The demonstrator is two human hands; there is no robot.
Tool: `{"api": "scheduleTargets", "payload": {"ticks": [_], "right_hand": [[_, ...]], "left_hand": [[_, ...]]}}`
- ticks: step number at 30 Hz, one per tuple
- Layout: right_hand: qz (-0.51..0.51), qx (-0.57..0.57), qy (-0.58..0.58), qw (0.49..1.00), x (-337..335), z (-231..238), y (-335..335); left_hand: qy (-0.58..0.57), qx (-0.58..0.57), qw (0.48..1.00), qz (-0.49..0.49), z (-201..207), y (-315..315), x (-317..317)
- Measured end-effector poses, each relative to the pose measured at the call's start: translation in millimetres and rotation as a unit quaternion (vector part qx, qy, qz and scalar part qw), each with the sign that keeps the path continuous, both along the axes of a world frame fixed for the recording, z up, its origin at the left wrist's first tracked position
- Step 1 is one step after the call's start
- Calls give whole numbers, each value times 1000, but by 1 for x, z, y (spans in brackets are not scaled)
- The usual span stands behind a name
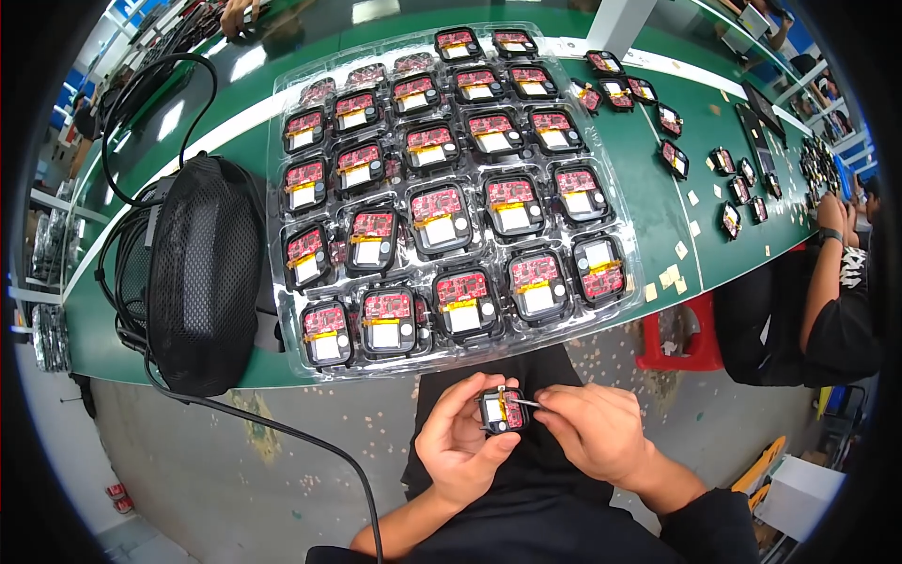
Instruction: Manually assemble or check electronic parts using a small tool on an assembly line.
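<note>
Left grip clamped on a module, lower center of frame, red board exposed. Right grip pinched on a thin metal tool, tip at the board; can't tell if it touches. Above the hands, mid-frame: clear tray with rows of similar units, on green tabletop. Black bag left of it. Loose units upper right. Red stool right of center, co-worker's arm far right.
</note>
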State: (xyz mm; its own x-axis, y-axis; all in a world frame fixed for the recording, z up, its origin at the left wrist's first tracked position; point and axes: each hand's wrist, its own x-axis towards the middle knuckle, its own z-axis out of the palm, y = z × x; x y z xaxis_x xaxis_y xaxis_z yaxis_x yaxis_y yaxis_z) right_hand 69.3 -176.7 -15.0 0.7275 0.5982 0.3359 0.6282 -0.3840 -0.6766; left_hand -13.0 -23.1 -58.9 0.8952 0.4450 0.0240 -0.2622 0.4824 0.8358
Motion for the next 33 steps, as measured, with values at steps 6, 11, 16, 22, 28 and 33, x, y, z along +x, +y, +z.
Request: {"api": "scheduleTargets", "payload": {"ticks": [6, 11, 16, 22, 28, 33], "right_hand": [[-22, -43, -159, 986, 3, -1, 2], [-13, -43, -160, 986, 3, -3, 2], [-14, -27, -119, 992, 2, -4, 0], [1, 17, -12, 1000, 6, -2, 0], [4, 16, 0, 1000, 7, -3, 1], [-7, 8, -25, 1000, 5, -7, 2]], "left_hand": [[-32, 60, 998, -19, -3, 4, 2], [-7, 77, 997, -17, -3, 1, 1], [16, 78, 997, -12, -2, 0, 1], [22, 85, 996, -12, -3, 4, 0], [24, 107, 994, -21, -3, 6, -1], [39, 101, 994, -25, -3, 6, -1]]}}
